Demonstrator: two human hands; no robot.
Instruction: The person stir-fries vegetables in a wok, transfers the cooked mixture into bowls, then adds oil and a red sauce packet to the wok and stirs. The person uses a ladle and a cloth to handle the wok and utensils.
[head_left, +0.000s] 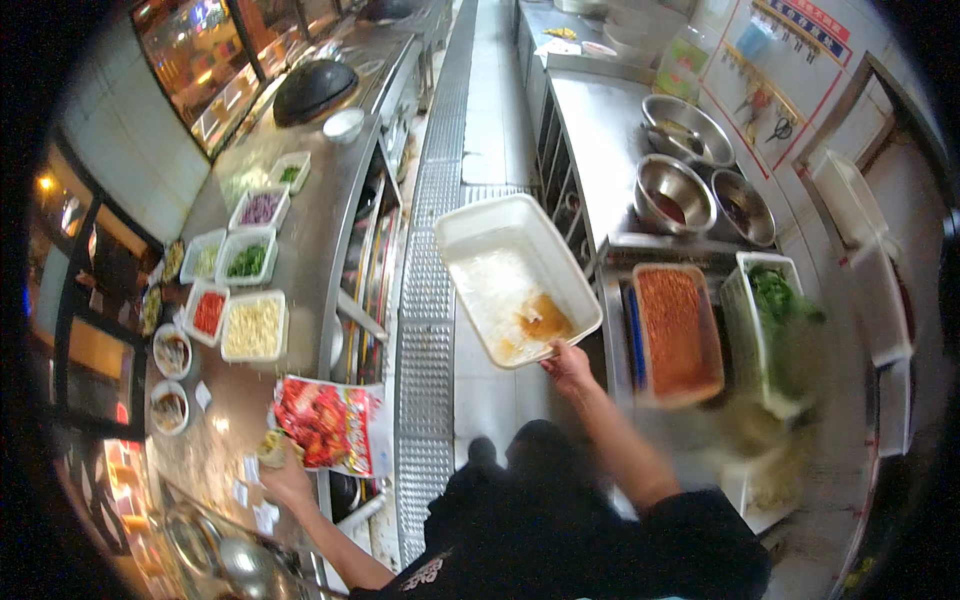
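My right hand (568, 369) grips the near rim of a white plastic tub (487, 277), held tilted over the aisle with some brownish-orange liquid or sauce in its near corner. At the edge of the left counter, my left hand (287, 480) holds a small yellowish-green item (279, 448), too unclear to name. Just beyond it lies a red and white printed food bag (326, 424), overhanging the counter's edge; whether the left hand also touches the bag cannot be told.
On the left steel counter (300, 262) stand white baskets of chopped vegetables (255, 326), bowls (171, 352) and a black wok (315, 90). Steel bowls (675, 195), a tub of reddish-orange contents (677, 330) and a basket of leafy greens (772, 300) are at right. Metal grating (427, 360) runs along the floor.
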